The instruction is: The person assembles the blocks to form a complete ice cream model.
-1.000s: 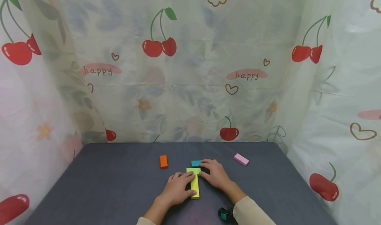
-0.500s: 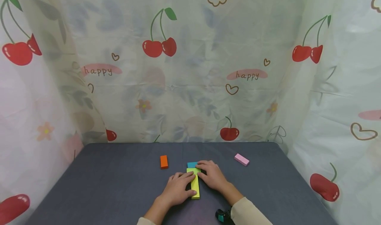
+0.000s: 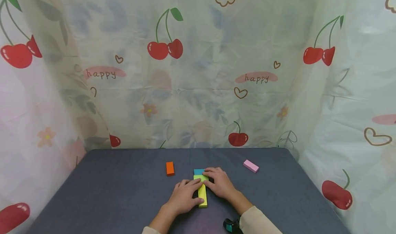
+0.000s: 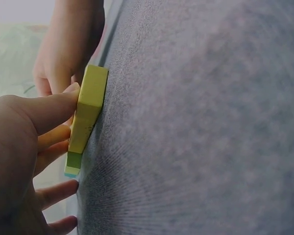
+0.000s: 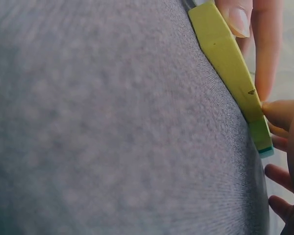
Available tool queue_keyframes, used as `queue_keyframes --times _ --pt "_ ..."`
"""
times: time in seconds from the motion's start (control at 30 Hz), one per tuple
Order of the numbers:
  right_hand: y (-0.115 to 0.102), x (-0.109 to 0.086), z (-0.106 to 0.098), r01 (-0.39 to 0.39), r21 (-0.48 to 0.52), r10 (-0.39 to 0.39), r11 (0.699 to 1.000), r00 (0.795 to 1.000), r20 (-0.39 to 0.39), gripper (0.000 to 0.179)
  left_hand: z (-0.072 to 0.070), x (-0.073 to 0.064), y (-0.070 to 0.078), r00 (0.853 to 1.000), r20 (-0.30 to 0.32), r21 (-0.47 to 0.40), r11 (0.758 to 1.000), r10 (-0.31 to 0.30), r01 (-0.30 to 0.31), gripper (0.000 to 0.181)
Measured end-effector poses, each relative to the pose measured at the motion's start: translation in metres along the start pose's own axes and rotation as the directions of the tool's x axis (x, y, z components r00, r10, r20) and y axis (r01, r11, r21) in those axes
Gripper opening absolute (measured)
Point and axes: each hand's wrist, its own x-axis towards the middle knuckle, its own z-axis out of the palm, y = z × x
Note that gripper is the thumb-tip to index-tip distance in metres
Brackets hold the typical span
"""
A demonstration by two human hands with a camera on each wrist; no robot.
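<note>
1. Spread left hand (image 3: 184, 197) rests on the yellow block (image 3: 202, 192); spread right hand (image 3: 221, 182) touches the blue block (image 3: 199, 171).
2. Blue has slid left, against the green block (image 3: 197, 177).
3. On the table (image 3: 117, 192), yellow's long axis points at green.

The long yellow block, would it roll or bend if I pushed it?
Rolling looks unlikely: the yellow block has flat sides and lies flat. It probably won't bend, since its edges look straight. Pushed forward, it may nudge the green block.

A curtained booth (image 3: 349, 89), home or studio unclear: curtains (image 3: 198, 76) printed with cherries (image 3: 158, 51) and "happy" hang at nine, twelve and three o'clock around a grey worktop (image 3: 117, 192).
</note>
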Motion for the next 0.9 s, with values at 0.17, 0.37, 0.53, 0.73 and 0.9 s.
queue_keyframes --times 0.17,0.37,0.53,0.73,0.9 --pt "-0.0003 -0.0014 0.0002 0.008 0.002 -0.008 1.000 1.000 0.003 0.037 -0.0008 -0.0003 0.0004 1.000 0.003 0.000 1.000 0.003 -0.003 0.062" --pt "-0.0014 -0.0012 -0.0013 0.010 0.008 -0.010 1.000 1.000 0.007 0.037 -0.0019 -0.0001 0.0014 1.000 0.002 0.003 1.000 0.007 -0.007 0.062" --pt "-0.0015 -0.0006 -0.0012 0.008 -0.004 -0.008 1.000 1.000 0.009 0.037 -0.0034 -0.0006 0.0023 1.000 -0.003 0.003 1.000 0.014 -0.014 0.062" --pt "-0.0018 0.0001 -0.0033 0.022 -0.031 -0.022 0.999 1.000 0.006 0.036 -0.0023 -0.0003 0.0022 1.000 0.004 0.010 1.000 0.004 -0.004 0.062" --pt "-0.0011 0.0006 -0.0088 0.028 -0.005 -0.028 1.000 1.000 -0.001 0.034 -0.0028 0.0000 0.0023 1.000 0.011 0.006 1.000 0.003 -0.004 0.060"
